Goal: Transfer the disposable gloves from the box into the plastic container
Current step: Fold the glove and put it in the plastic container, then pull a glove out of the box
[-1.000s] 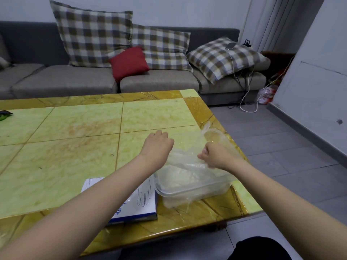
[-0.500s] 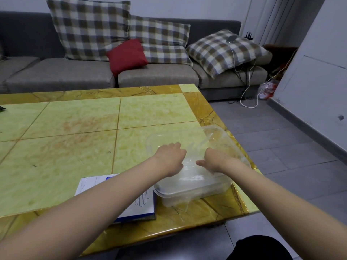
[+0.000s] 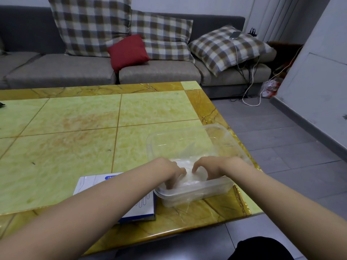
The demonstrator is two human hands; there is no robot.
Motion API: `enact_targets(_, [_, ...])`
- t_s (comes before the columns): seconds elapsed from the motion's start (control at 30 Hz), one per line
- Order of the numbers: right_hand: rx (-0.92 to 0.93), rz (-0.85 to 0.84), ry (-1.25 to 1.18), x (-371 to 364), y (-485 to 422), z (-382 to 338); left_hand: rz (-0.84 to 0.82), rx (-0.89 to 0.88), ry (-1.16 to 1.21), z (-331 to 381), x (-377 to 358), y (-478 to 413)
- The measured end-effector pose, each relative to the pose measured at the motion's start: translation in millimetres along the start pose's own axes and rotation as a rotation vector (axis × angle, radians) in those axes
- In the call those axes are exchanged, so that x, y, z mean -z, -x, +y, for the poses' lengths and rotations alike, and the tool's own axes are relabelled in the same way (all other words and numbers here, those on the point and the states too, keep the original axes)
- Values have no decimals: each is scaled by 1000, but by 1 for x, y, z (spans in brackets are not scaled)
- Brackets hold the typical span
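A clear plastic container (image 3: 206, 190) stands at the table's near right corner. Crumpled clear disposable gloves (image 3: 189, 180) lie inside it. My left hand (image 3: 167, 169) and my right hand (image 3: 210, 166) are both down in the container, fingertips pressing on the gloves. The white and blue glove box (image 3: 90, 182) lies flat to the left of the container, touching it, and my left forearm covers most of it.
The yellow-green marble table (image 3: 75, 128) ends just right of the container and just in front of it. A grey sofa (image 3: 159, 72) with checked cushions and a red one stands behind. Grey tiled floor lies to the right.
Both hands have come down from holding the gloves above the container and now push them into it. The camera has tilted down a little.
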State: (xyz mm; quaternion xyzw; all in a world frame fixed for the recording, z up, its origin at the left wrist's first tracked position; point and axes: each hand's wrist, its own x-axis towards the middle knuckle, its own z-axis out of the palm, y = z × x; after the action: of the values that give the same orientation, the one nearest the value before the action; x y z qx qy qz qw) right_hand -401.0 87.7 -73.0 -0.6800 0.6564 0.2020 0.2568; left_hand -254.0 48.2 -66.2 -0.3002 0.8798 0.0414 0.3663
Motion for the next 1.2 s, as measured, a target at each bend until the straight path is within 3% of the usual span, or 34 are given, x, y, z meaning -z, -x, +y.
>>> enact_targets(0.23, [-79, -61, 2, 2, 0, 2, -41, -13, -70, 1, 2, -3])
enact_targets(0.33, [-98, 33, -29, 7, 12, -6, 47, -44, -14, -3, 8, 4])
enact_targets(0.43, [-89, 339, -69, 17, 30, -20, 321, -38, 2, -9, 20, 23])
enact_targets(0.6, [60, 858, -239, 25, 50, -62, 931, 58, 180, -33, 17, 69])
enact_targets(0.7, [201, 1000, -267, 26, 57, -98, 1085, 153, 323, -57, -7, 90])
enact_targets(0.8, [328, 974, -221, 23, 63, -136, 995, 255, 401, -80, -40, 102])
enact_targets(0.9, [367, 851, -132, 12, 59, -168, 783, 339, 409, -93, -74, 110])
enact_targets(1.07, [237, 542, 1, -12, 38, -204, 509, 327, 448, -100, -113, 119])
enact_targets(1.2, [152, 576, 21, -14, 31, -207, 415, 218, 571, -101, -128, 124])
